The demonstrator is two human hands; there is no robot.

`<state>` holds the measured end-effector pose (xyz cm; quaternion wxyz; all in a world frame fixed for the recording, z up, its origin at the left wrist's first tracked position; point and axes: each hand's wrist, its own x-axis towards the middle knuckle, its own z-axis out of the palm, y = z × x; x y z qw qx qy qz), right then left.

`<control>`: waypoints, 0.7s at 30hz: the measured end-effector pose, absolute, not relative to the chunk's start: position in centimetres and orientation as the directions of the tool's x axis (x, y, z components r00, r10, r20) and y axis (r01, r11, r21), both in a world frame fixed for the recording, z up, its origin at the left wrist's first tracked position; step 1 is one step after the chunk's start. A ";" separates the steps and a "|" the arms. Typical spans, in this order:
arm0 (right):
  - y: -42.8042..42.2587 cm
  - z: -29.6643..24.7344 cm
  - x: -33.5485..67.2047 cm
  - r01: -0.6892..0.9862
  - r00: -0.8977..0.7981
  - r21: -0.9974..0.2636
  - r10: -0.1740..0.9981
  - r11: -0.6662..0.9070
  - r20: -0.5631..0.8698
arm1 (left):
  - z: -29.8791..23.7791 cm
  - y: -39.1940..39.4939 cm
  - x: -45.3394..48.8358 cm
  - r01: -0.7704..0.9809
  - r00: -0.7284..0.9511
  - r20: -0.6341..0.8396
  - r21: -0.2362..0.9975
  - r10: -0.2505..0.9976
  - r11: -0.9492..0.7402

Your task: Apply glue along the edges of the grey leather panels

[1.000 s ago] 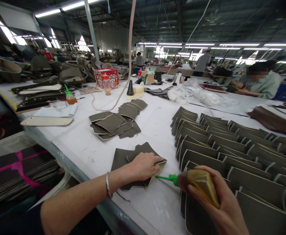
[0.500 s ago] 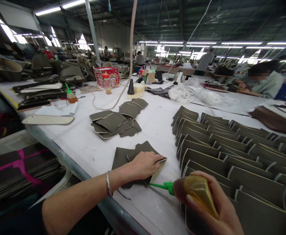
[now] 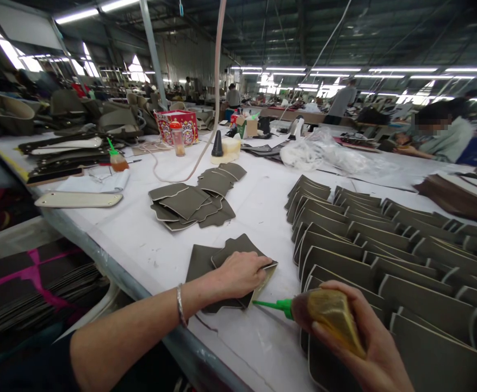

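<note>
My left hand (image 3: 240, 275) lies palm down with its fingers stretched out, pressing on a small stack of dark olive leather-like panels (image 3: 200, 268). A paler strip (image 3: 266, 283) shows along the stack's right edge. In my right hand (image 3: 375, 343) is a squeeze bottle (image 3: 331, 316) of amber liquid, tipped to the left. Its thin green nozzle (image 3: 273, 306) points at the lower end of that strip, with the tip at or very near the edge; contact cannot be made out. My left fingertips reach the stack's right corner.
Rows of overlapping olive panels (image 3: 336, 256) cover the table's right side. A loose pile of panels (image 3: 185, 204) lies farther back. Beyond are a second green-tipped bottle (image 3: 118, 159), a pale strap piece (image 3: 79, 200), a red box (image 3: 178, 126), plastic wrap (image 3: 323, 155) and a seated person (image 3: 442, 133).
The nozzle tip has shifted slightly up and to the right along the strip's edge, with the bottle in my right hand. My left hand stays on the panels.
</note>
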<state>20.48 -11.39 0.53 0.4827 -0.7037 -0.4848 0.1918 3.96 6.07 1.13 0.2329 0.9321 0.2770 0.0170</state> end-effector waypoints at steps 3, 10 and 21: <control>-11.1 0.6 21.4 0.598 0.405 -0.802 0.868 -0.013 0.288 | 0.9 6.2 4.0 0.506 0.847 -0.093 0.444 0.524 -0.740; -11.3 0.4 21.5 0.645 0.332 -0.763 0.883 0.043 0.331 | 1.0 6.1 4.0 0.513 0.844 -0.104 0.442 0.527 -0.735; -10.7 0.0 22.4 0.720 0.245 -0.688 0.896 0.088 0.371 | 1.3 6.2 4.0 0.505 0.852 -0.116 0.437 0.510 -0.744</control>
